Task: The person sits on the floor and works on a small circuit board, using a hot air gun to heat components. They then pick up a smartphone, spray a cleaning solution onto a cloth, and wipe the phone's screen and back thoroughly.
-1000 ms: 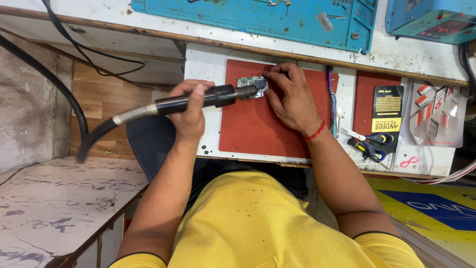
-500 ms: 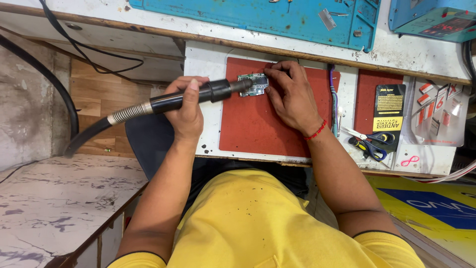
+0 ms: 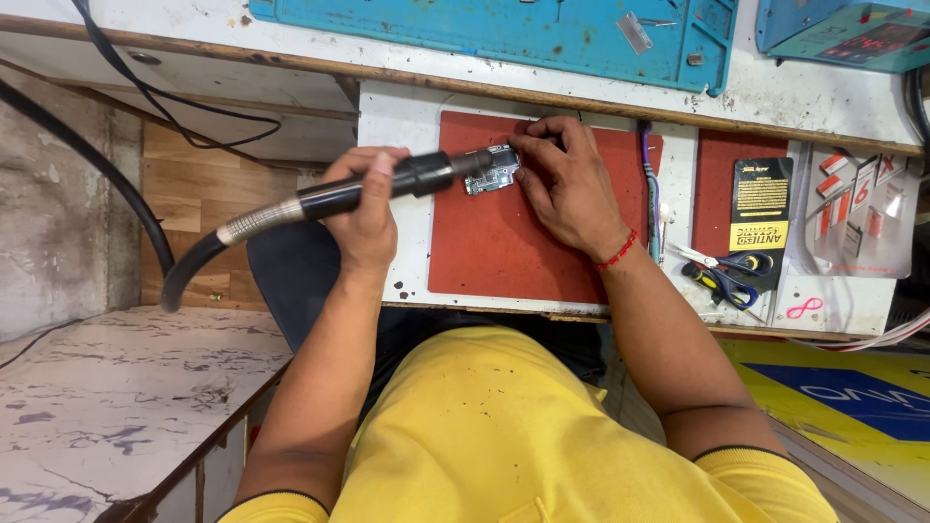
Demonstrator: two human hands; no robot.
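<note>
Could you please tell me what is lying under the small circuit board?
The circuit board rests on the red mat. The right hand covers its right edge, so nothing there shows.

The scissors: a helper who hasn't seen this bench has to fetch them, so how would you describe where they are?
Start at the big red mat under the person's right hand. Go right past the white strip to the narrower red mat with a black and yellow packet on it. The scissors lie at that packet's lower edge, the only thing there with blue and yellow looped handles.
</note>
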